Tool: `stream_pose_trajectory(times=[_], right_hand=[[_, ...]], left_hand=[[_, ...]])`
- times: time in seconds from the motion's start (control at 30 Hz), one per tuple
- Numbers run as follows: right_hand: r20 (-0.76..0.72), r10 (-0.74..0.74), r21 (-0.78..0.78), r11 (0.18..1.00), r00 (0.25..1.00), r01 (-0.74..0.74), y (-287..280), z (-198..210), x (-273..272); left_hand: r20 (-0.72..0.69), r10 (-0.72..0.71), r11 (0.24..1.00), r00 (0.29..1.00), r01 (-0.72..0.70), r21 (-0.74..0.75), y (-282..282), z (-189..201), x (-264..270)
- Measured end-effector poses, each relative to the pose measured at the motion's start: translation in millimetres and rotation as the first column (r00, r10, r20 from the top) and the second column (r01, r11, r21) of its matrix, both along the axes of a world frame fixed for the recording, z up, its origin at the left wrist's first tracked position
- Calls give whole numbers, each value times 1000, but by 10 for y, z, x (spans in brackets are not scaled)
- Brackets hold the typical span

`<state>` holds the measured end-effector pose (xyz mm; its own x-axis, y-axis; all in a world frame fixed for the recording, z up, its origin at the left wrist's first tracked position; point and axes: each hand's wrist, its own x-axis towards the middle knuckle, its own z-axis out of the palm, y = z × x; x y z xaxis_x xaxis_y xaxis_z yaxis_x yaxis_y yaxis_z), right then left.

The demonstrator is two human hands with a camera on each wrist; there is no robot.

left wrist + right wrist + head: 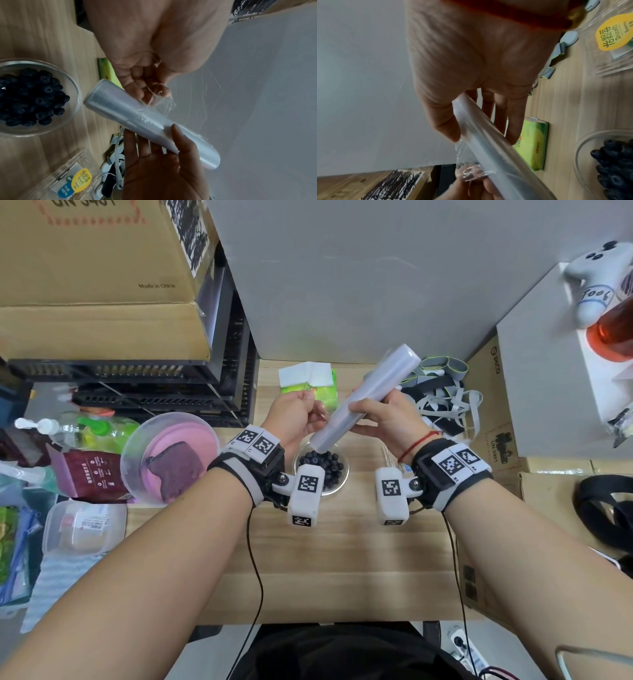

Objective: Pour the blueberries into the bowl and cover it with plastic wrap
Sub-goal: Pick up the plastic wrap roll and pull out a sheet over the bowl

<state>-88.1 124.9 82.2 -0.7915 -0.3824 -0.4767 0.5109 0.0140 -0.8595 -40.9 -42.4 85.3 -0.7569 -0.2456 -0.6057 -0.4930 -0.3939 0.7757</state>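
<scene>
A glass bowl (346, 474) holding blueberries (325, 463) stands on the wooden table between my wrists. Above it my right hand (380, 412) grips a roll of plastic wrap (368, 397), which tilts up to the right; the thumb lies over the roll (145, 121) and the fingers under it. My left hand (308, 409) pinches the film's loose edge (163, 100) at the roll's lower end. A short crumpled strip of film is lifted off the roll (488, 142). The blueberries (30, 97) fill the bowl (76, 86), which has no cover.
A clear clamshell box (68, 175) lies right of the bowl. A green tissue pack (318, 386) sits behind it, and tangled straps (438, 398) at back right. A lidded plastic tub (164, 453), bottles and packets crowd the left. Cardboard boxes stand right.
</scene>
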Motion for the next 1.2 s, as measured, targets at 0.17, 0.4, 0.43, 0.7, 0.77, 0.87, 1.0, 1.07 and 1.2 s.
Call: stream_pose_trajectory(times=[0.17, 0.4, 0.43, 0.7, 0.77, 0.87, 1.0, 1.07, 1.2], right_hand=[[4, 0, 21, 1000, 1000, 0, -70, 1, 28], [9, 7, 11, 1000, 1000, -7, -44, -36, 40], [11, 1, 6, 1000, 1000, -1, -45, -39, 43], [-3, -47, -10, 999, 999, 47, -24, -95, 63], [-49, -60, 61, 996, 997, 63, -25, -118, 72], [-78, -101, 139, 984, 992, 111, 2, -158, 50], [-54, -89, 152, 984, 995, 96, 26, -191, 25], [-44, -104, 147, 983, 994, 110, 14, -183, 20], [11, -106, 98, 990, 994, 104, -5, -176, 30]], left_hand=[[-2, -176, 983, 984, 176, -51, 30, 32, 36], [46, -404, 897, 914, 405, -174, -26, -24, 77], [55, -412, 892, 909, 415, -180, -34, -30, 78], [206, -483, 779, 851, 525, -344, -123, -95, 112], [207, -482, 762, 851, 524, -380, -126, -89, 124], [123, -429, 818, 895, 443, -367, -103, -60, 127], [50, -344, 922, 937, 348, -168, -49, -1, 118], [33, -301, 949, 953, 303, -82, -14, 16, 120], [47, -222, 967, 974, 226, -117, 32, 34, 106]])
